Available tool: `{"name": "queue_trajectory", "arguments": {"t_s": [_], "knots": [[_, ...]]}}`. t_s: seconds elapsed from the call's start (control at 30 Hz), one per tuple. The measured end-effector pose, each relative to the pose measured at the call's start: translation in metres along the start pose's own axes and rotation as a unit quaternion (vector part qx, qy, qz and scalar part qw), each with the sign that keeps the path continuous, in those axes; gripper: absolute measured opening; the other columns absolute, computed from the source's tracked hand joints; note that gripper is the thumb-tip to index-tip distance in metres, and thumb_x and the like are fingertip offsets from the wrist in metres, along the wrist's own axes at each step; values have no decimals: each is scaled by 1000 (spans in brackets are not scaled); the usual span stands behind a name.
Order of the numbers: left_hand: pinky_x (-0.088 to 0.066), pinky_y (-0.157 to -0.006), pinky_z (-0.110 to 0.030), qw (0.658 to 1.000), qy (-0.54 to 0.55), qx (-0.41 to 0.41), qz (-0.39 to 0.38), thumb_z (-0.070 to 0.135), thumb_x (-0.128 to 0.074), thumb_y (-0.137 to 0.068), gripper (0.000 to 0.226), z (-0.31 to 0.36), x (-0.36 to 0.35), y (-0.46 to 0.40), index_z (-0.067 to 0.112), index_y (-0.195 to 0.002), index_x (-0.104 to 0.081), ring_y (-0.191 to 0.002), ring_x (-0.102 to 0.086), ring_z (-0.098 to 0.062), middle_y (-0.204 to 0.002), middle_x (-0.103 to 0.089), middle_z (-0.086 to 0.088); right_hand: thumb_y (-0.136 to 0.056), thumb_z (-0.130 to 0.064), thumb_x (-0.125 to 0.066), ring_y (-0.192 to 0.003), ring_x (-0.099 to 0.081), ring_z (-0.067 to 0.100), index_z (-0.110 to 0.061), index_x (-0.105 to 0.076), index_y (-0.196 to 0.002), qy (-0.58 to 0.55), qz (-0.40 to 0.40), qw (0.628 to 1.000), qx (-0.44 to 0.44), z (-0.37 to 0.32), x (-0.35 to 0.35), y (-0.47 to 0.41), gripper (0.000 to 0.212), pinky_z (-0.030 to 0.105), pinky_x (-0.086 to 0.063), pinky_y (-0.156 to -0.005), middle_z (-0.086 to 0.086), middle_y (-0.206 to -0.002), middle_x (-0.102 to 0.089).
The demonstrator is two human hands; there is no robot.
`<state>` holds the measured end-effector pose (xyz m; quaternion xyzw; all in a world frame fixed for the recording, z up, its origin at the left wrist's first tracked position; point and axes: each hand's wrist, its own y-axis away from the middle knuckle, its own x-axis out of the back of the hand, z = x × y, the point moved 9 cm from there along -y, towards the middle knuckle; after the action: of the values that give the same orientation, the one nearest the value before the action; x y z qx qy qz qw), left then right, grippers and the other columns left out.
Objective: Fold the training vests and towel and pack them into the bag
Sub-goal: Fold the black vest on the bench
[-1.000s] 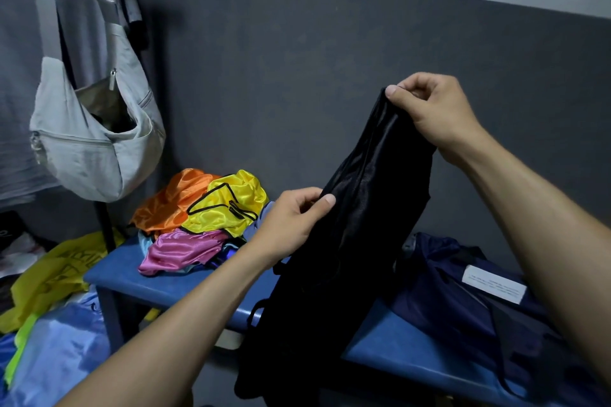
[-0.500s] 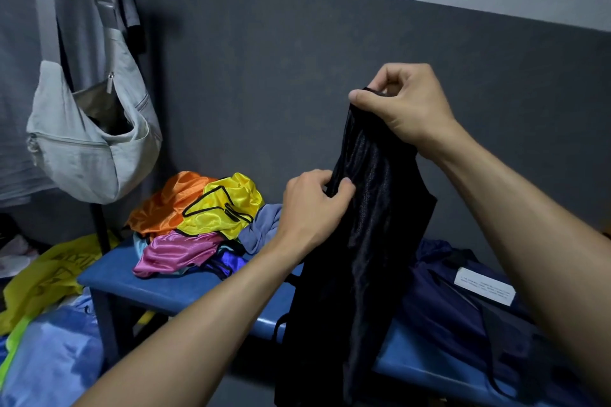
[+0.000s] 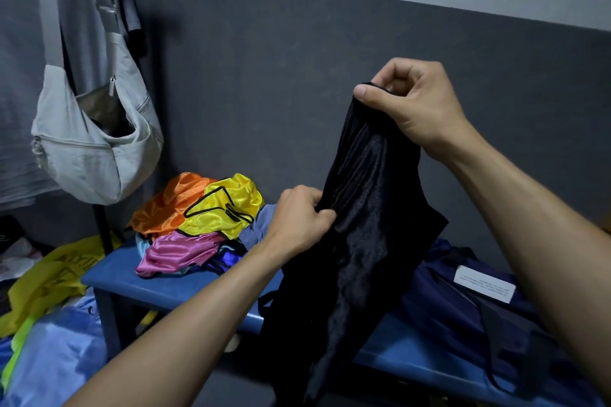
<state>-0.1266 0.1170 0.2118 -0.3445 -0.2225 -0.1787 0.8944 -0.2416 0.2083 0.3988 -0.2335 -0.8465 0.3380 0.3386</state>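
The right hand (image 3: 420, 106) pinches the top of a black vest (image 3: 360, 225); the left hand (image 3: 299, 218) grips its side, above the blue desk (image 3: 185, 287). Bright vests (image 3: 205, 218) lie unfolded far left. The dark bag (image 3: 463, 304), right, seems unpacked.

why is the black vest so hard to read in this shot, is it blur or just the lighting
Head view: mostly lighting; the room is dim, so the black vest shows only faint sheen streaks. Head view: both hands' grip looks sharp, left hand, right hand. Head view: wide-angle bending curves the wall stripe.
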Motion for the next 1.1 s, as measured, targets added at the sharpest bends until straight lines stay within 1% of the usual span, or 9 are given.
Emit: {"name": "queue_trajectory", "arguments": {"t_s": [0.17,0.33,0.4,0.53,0.63,0.8,0.93,1.0,1.1], "knots": [[-40,-51,-41,998,-1,16,-53,21,-53,-76,24,-28,-14,3,-1,-65,-52,-52,-38,-12,-54,-42,-3,-85,-29,-83,-67,-54,18,-12,-64,-81,-15,16,1000,13,-5,7,-1,25,32,-41,-62,9,-74,-62],[-43,-58,-48,992,24,37,-119,40,-43,-73,40,-55,-16,12,1,-63,-43,-55,-42,-15,-65,-48,-19,-90,-29,-78,-67,-54,14,-15,-63,-81,13,36,999,12,8,24,-1,22,26,-42,-61,7,-75,-61],[-37,-54,-39,990,6,52,-131,41,-44,-71,36,-56,2,11,7,-60,-42,-49,-37,-13,-58,-40,-8,-92,-27,-76,-62,-52,4,-22,-60,-77,20,58,998,-5,24,32,4,22,20,-41,-59,-3,-71,-61],[-36,-52,-34,985,-136,-24,-102,41,-49,-71,40,-12,109,-31,1,-65,-53,-50,-38,-10,-55,-43,1,-97,-26,-71,-54,-47,-3,-24,-59,-77,-30,129,988,-77,73,46,21,23,17,-40,-54,-16,-57,-58],[-38,-50,-32,946,-292,-109,-91,45,-56,-69,41,45,170,-70,5,-69,-59,-51,-47,-15,-55,-53,-4,-99,-27,-69,-66,-54,8,-21,-62,-80,-94,160,973,-139,114,41,31,20,26,-46,-63,-7,-71,-62],[-49,-71,-34,860,-436,-158,-212,40,-77,-74,38,5,54,-74,15,-103,-74,-92,-68,-37,-100,-73,-17,-99,-35,-66,-77,-58,15,-23,-63,-80,-121,222,939,-232,169,50,63,23,34,-50,-73,-2,-80,-63],[-45,-74,-35,886,-363,-118,-264,28,-75,-76,35,-84,-40,-38,12,-106,-71,-102,-66,-37,-106,-72,-17,-101,-35,-64,-70,-56,10,-25,-60,-80,-59,209,935,-280,220,47,99,23,31,-47,-69,-5,-77,-60],[-37,-69,-34,911,-286,-94,-281,22,-75,-76,24,-118,-69,-26,8,-95,-70,-95,-64,-37,-100,-71,-16,-102,-32,-63,-65,-53,5,-22,-60,-83,-27,193,936,-293,245,36,116,22,28,-45,-65,-6,-75,-58],[-44,-66,-34,939,-159,-8,-304,24,-72,-73,14,-171,-93,-11,15,-75,-62,-77,-62,-24,-80,-65,-6,-104,-27,-59,-60,-50,1,-18,-58,-87,-13,203,923,-326,283,23,145,20,21,-43,-60,-5,-74,-55]]}}
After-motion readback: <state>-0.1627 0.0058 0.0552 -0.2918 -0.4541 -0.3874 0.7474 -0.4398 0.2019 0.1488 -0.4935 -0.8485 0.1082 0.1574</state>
